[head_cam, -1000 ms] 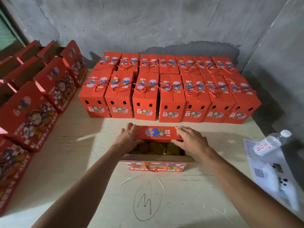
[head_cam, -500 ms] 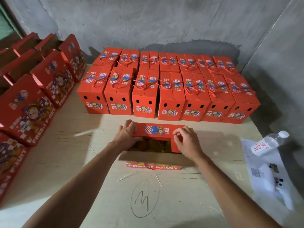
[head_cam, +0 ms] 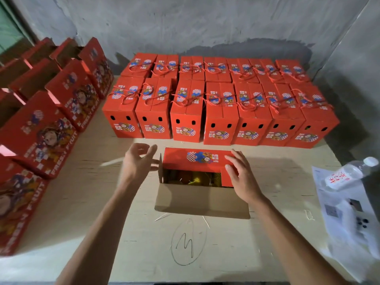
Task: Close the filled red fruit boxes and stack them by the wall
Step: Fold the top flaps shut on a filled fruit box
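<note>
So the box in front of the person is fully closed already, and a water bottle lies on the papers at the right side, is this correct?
Not quite. In the head view the box is still partly open: only the far flap is folded over, and fruit shows in the gap. The water bottle does lie on the papers at the right.

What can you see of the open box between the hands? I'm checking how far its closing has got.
The open box is red printed cardboard with a plain brown inside, standing on the table before the closed rows. Its far top flap is folded partly over; yellow and orange fruit shows below. The right hand rests on a side flap; the left hand hovers just beside it.
</note>
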`<action>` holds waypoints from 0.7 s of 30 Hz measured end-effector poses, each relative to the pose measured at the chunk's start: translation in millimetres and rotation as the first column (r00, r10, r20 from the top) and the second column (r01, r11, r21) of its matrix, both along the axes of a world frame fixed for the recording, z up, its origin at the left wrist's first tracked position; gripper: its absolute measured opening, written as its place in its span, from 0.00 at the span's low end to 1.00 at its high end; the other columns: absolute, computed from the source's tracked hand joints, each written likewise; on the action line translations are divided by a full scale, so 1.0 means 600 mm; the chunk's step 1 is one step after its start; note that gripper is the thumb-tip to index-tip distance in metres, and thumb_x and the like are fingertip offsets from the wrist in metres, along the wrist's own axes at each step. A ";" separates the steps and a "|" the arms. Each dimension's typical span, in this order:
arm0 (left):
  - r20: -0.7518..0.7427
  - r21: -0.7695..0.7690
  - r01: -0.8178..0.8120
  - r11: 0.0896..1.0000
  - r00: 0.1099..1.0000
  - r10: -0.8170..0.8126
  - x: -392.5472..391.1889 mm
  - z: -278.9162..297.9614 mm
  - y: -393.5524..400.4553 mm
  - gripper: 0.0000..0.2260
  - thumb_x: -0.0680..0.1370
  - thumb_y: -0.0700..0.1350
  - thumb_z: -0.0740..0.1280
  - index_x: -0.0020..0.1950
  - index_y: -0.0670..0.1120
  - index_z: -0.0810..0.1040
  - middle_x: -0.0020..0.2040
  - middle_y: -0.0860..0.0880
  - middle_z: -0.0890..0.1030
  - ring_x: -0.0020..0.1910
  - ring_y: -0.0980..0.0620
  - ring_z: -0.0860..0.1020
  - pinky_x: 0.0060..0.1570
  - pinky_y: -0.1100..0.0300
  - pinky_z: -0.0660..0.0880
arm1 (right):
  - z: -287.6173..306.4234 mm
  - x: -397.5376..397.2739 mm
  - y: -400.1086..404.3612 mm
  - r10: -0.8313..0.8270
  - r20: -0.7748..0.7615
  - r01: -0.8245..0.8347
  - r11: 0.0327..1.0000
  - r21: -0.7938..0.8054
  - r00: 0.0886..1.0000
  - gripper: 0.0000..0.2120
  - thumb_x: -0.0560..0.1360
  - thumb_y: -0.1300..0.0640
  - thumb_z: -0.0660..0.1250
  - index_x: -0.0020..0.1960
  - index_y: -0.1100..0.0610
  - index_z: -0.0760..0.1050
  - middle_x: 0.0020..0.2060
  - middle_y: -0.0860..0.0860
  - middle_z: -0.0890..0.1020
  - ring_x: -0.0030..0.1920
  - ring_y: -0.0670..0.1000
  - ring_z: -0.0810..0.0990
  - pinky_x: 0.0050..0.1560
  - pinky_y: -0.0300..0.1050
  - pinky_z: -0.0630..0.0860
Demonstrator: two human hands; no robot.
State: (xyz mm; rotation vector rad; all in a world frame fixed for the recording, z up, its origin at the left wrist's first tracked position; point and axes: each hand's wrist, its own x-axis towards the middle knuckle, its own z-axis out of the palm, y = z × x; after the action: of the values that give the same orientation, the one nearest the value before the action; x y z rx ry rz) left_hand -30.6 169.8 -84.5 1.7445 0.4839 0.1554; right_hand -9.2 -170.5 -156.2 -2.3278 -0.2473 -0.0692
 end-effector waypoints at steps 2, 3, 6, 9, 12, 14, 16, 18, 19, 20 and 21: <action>0.053 0.104 0.153 0.983 0.986 -0.159 -0.014 -0.021 -0.025 0.12 0.82 0.53 0.67 0.50 0.45 0.82 0.46 0.49 0.86 0.42 0.52 0.86 0.42 0.51 0.82 | -0.001 -0.001 -0.001 0.004 -0.005 -0.004 1.000 0.001 1.000 0.20 0.86 0.48 0.58 0.76 0.50 0.70 0.81 0.44 0.60 0.81 0.41 0.49 0.79 0.45 0.52; 0.055 0.245 0.237 0.940 0.965 -0.257 -0.020 -0.042 -0.040 0.11 0.82 0.50 0.67 0.46 0.47 0.84 0.45 0.52 0.86 0.44 0.54 0.84 0.46 0.52 0.80 | -0.001 -0.001 -0.001 0.003 -0.009 -0.003 1.000 0.001 1.000 0.20 0.86 0.49 0.58 0.76 0.50 0.71 0.81 0.44 0.60 0.81 0.41 0.49 0.79 0.46 0.53; 0.104 0.474 0.290 0.831 0.919 -0.379 -0.033 -0.109 -0.057 0.08 0.83 0.49 0.67 0.47 0.50 0.84 0.52 0.54 0.83 0.54 0.52 0.79 0.58 0.52 0.76 | 0.004 -0.003 0.002 -0.001 -0.016 0.002 1.000 0.029 1.000 0.19 0.86 0.50 0.60 0.75 0.51 0.72 0.81 0.44 0.61 0.82 0.41 0.50 0.79 0.46 0.53; 0.168 0.470 0.259 0.844 0.912 -0.374 -0.029 -0.117 -0.047 0.09 0.83 0.50 0.65 0.50 0.50 0.84 0.55 0.56 0.82 0.57 0.53 0.78 0.61 0.52 0.75 | 0.010 -0.007 0.003 -0.021 -0.005 0.021 0.993 0.116 1.000 0.16 0.84 0.53 0.64 0.71 0.54 0.77 0.80 0.45 0.65 0.82 0.42 0.53 0.78 0.40 0.55; 0.206 0.543 0.296 0.786 0.860 -0.466 -0.035 -0.110 -0.034 0.09 0.84 0.42 0.64 0.53 0.46 0.84 0.57 0.54 0.83 0.58 0.52 0.79 0.61 0.50 0.74 | 0.013 -0.025 -0.005 -0.029 0.009 0.027 0.985 0.172 1.000 0.12 0.83 0.57 0.67 0.65 0.55 0.81 0.77 0.47 0.70 0.81 0.43 0.59 0.77 0.40 0.60; 0.188 0.618 0.353 0.703 0.802 -0.568 -0.042 -0.095 -0.020 0.14 0.83 0.38 0.59 0.58 0.43 0.84 0.61 0.50 0.83 0.60 0.48 0.78 0.62 0.48 0.74 | 0.012 -0.046 -0.021 -0.010 0.023 0.005 0.980 0.201 1.000 0.09 0.82 0.59 0.68 0.60 0.54 0.84 0.74 0.45 0.74 0.78 0.43 0.64 0.74 0.37 0.66; 0.141 0.686 0.409 0.602 0.737 -0.661 -0.047 -0.081 0.002 0.20 0.80 0.39 0.54 0.63 0.41 0.82 0.66 0.47 0.81 0.62 0.44 0.77 0.64 0.48 0.75 | 0.011 -0.068 -0.048 0.030 0.020 -0.034 0.975 0.219 0.999 0.10 0.82 0.62 0.67 0.59 0.54 0.84 0.72 0.41 0.75 0.74 0.42 0.71 0.70 0.34 0.70; 0.069 0.728 0.463 0.506 0.684 -0.726 -0.053 -0.075 0.020 0.23 0.76 0.40 0.55 0.68 0.42 0.80 0.70 0.48 0.78 0.67 0.46 0.76 0.67 0.50 0.75 | 0.012 -0.079 -0.076 0.118 -0.037 -0.108 0.975 0.192 0.992 0.16 0.82 0.68 0.64 0.63 0.53 0.83 0.67 0.37 0.79 0.72 0.43 0.74 0.71 0.36 0.70; 0.026 0.738 0.495 0.459 0.659 -0.752 -0.057 -0.077 0.028 0.23 0.76 0.37 0.58 0.71 0.43 0.78 0.73 0.50 0.76 0.71 0.48 0.74 0.68 0.50 0.74 | 0.016 -0.080 -0.088 0.179 -0.080 -0.165 0.975 0.152 0.981 0.23 0.80 0.73 0.62 0.65 0.52 0.82 0.62 0.37 0.81 0.72 0.45 0.74 0.74 0.40 0.69; -0.008 0.744 0.517 0.423 0.640 -0.768 -0.061 -0.080 0.033 0.24 0.77 0.34 0.64 0.73 0.44 0.76 0.75 0.51 0.74 0.74 0.51 0.72 0.69 0.50 0.74 | 0.022 -0.079 -0.096 0.228 -0.130 -0.217 0.972 0.095 0.965 0.29 0.77 0.77 0.61 0.67 0.51 0.81 0.60 0.36 0.82 0.73 0.48 0.74 0.76 0.45 0.68; -0.021 0.749 0.522 0.408 0.634 -0.773 -0.065 -0.085 0.036 0.27 0.76 0.35 0.72 0.75 0.45 0.74 0.76 0.53 0.72 0.76 0.53 0.70 0.70 0.49 0.74 | 0.028 -0.078 -0.101 0.254 -0.188 -0.249 0.967 0.047 0.949 0.32 0.76 0.78 0.62 0.69 0.48 0.79 0.65 0.34 0.78 0.73 0.46 0.73 0.75 0.46 0.70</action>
State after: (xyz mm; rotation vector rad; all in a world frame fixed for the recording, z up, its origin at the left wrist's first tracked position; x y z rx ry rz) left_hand -69.5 191.2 -135.2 2.4760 -0.6787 0.0495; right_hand -55.9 -230.8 -139.7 -2.2423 -0.4403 0.2782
